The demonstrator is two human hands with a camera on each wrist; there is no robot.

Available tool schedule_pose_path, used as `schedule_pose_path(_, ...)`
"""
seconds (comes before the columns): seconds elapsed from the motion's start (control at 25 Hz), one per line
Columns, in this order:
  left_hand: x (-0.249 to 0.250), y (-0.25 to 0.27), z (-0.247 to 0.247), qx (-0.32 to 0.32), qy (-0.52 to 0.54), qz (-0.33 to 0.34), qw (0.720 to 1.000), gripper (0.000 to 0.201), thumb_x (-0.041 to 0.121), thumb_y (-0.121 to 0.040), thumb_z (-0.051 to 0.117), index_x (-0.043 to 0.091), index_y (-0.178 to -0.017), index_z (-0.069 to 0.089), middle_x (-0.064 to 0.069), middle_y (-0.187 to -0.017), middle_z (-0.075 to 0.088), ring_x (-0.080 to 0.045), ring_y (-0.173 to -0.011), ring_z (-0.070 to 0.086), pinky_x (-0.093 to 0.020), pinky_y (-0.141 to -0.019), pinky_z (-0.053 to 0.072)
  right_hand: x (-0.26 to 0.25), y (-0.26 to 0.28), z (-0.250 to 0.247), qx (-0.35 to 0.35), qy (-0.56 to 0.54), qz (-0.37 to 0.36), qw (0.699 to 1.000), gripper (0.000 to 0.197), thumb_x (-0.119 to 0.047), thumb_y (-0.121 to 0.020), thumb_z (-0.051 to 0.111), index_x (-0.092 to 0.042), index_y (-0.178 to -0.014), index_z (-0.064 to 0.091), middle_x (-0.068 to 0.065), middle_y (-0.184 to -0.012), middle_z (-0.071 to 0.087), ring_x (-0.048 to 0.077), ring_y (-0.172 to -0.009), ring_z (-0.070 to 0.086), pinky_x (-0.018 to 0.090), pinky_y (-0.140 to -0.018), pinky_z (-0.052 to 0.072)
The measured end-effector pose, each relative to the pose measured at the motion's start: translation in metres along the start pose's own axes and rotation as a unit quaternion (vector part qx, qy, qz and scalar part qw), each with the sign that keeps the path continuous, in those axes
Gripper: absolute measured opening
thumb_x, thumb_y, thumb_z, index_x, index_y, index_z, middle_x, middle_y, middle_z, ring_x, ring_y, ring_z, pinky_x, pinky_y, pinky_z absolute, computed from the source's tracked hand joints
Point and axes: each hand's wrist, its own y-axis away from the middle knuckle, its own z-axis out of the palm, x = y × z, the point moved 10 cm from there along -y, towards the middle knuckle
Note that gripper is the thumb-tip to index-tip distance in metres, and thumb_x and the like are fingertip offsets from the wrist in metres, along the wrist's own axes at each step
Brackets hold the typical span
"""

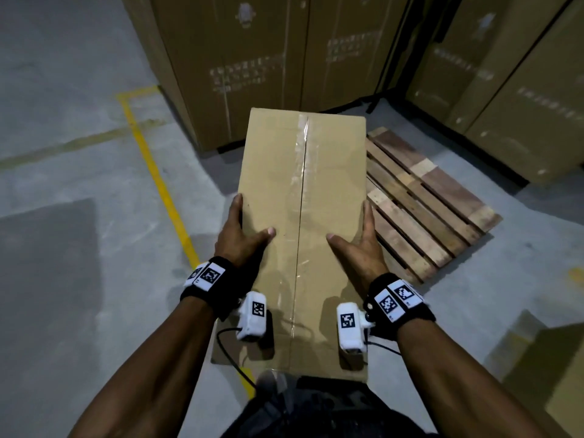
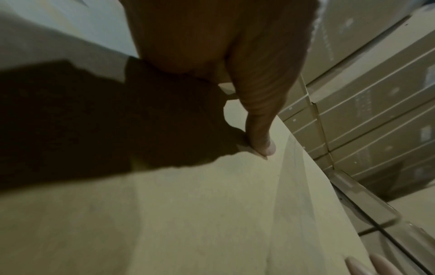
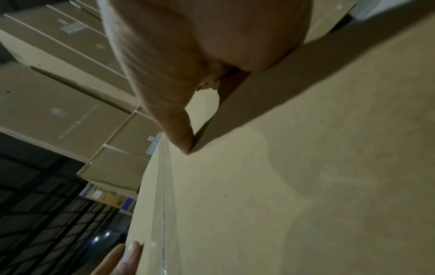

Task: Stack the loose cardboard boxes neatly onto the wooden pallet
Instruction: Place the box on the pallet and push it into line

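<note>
1. The left hand [image 1: 241, 238] is holding the long cardboard box [image 1: 300, 216] by its left long edge: the thumb is lying flat on the top face and the fingers are going down over the side, where they are hidden. The left wrist view is showing the thumb tip [image 2: 264, 147] pressing on the cardboard.
2. The box is plain brown and closed, and a strip of clear tape [image 1: 301, 172] is running along its middle seam from the near end to the far end. It is staying in the air in front of the person, its near end close to the body. Its far right part is covering the left edge of the wooden pallet [image 1: 436, 203].
3. The right hand [image 1: 360, 245] is gripping the right long edge in the same manner, thumb on top, fingers down the side and out of sight.
4. The pallet is lying on the grey floor [image 1: 63, 147], with dark and light slats, and its visible boards are carrying nothing.
5. On the left, a yellow line [image 1: 158, 181] is crossing the floor.
6. Behind the box, tall printed cartons [image 1: 252, 58] are standing close to the far edge of the pallet, and more cartons [image 1: 521, 105] are standing near its right side.
7. At the lower right, another brown box [image 1: 550, 374] is lying on the floor, apart from the pallet.
</note>
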Motion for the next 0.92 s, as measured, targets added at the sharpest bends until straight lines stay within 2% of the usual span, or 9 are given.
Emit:
schedule_pose_path(0.2,0.02,-0.099,-0.008,-0.028,-0.017,0.015,0.999,0.102,0.055,-0.065,0.079,0.056,-0.146,0.017,0.011,-0.139,0.056,-0.02,-0.122,0.057,-0.043,-0.108,0.044,-0.019,-0.073,0.027,0.046,-0.001,-0.005,0.999,0.109,-0.042,-0.062,0.08,-0.071,-0.143,0.012,-0.014,-0.146,0.044,0.02,-0.128,0.052,0.052,-0.111,0.042)
schedule_pose_path(0.36,0.031,-0.191,0.007,-0.065,-0.023,0.034,0.997,0.102,0.059,-0.062,0.079,0.058,-0.146,0.02,0.014,-0.135,0.059,-0.017,-0.119,0.06,-0.045,-0.106,0.047,-0.018,-0.155,0.041,0.066,-0.019,0.005,0.998,0.106,-0.02,-0.081,0.079,-0.054,-0.154,0.009,-0.024,-0.136,0.033,0.008,-0.128,0.04,0.039,-0.115,0.035)
schedule_pose_path(0.44,0.039,-0.234,0.015,-0.078,-0.023,0.035,0.996,0.103,0.055,-0.065,0.08,0.056,-0.147,0.018,0.013,-0.137,0.058,-0.017,-0.119,0.06,-0.045,-0.106,0.046,-0.021,-0.196,0.048,0.073,-0.017,0.003,0.997,0.106,-0.023,-0.081,0.079,-0.055,-0.153,0.009,-0.025,-0.137,0.034,0.008,-0.128,0.041,0.041,-0.117,0.034)
schedule_pose_path(0.52,0.055,-0.284,0.021,-0.094,-0.017,0.039,0.995,0.103,0.045,-0.072,0.082,0.049,-0.152,0.017,0.011,-0.14,0.056,-0.016,-0.12,0.059,-0.042,-0.107,0.046,-0.029,-0.244,0.055,0.082,-0.023,0.012,0.996,0.106,-0.025,-0.08,0.08,-0.057,-0.152,0.009,-0.024,-0.138,0.037,0.009,-0.127,0.044,0.042,-0.117,0.035)
schedule_pose_path(0.6,0.069,-0.332,0.026,-0.109,-0.008,0.044,0.993,0.101,0.037,-0.076,0.082,0.045,-0.153,0.018,0.011,-0.14,0.055,-0.015,-0.12,0.058,-0.038,-0.106,0.046,-0.043,-0.286,0.063,0.088,-0.033,0.018,0.995,0.106,-0.02,-0.082,0.079,-0.054,-0.154,0.009,-0.02,-0.141,0.038,0.008,-0.125,0.043,0.035,-0.114,0.035)
schedule_pose_path(0.64,0.076,-0.357,0.028,-0.115,-0.003,0.044,0.992,0.102,0.039,-0.074,0.083,0.047,-0.152,0.018,0.01,-0.141,0.054,-0.015,-0.121,0.058,-0.04,-0.107,0.045,-0.053,-0.307,0.066,0.092,-0.036,0.015,0.995,0.106,-0.018,-0.084,0.079,-0.051,-0.156,0.008,-0.017,-0.143,0.038,0.008,-0.125,0.043,0.033,-0.112,0.035)
schedule_pose_path(0.76,0.091,-0.414,0.036,-0.128,-0.019,0.048,0.99,0.105,0.046,-0.07,0.083,0.051,-0.149,0.014,0.006,-0.153,0.043,-0.02,-0.135,0.047,-0.045,-0.114,0.037,-0.072,-0.348,0.068,0.105,-0.035,0.019,0.994,0.106,-0.017,-0.084,0.078,-0.049,-0.157,0.008,-0.019,-0.137,0.039,0.009,-0.124,0.045,0.034,-0.112,0.036)
schedule_pose_path(0.84,0.103,-0.45,0.048,-0.144,-0.033,0.06,0.987,0.105,0.039,-0.076,0.084,0.04,-0.155,0.015,0.004,-0.158,0.033,-0.019,-0.143,0.034,-0.036,-0.116,0.027,-0.08,-0.376,0.066,0.128,-0.026,0.027,0.991,0.105,-0.02,-0.084,0.078,-0.05,-0.156,0.008,-0.02,-0.133,0.041,0.01,-0.121,0.047,0.032,-0.109,0.037)
schedule_pose_path(0.92,0.108,-0.487,0.06,-0.157,-0.033,0.064,0.985,0.103,0.031,-0.078,0.084,0.032,-0.157,0.017,0.003,-0.16,0.029,-0.018,-0.145,0.028,-0.029,-0.112,0.023,-0.081,-0.403,0.066,0.15,-0.015,0.041,0.988,0.105,-0.026,-0.083,0.079,-0.053,-0.154,0.007,-0.02,-0.13,0.044,0.012,-0.119,0.049,0.034,-0.109,0.038)
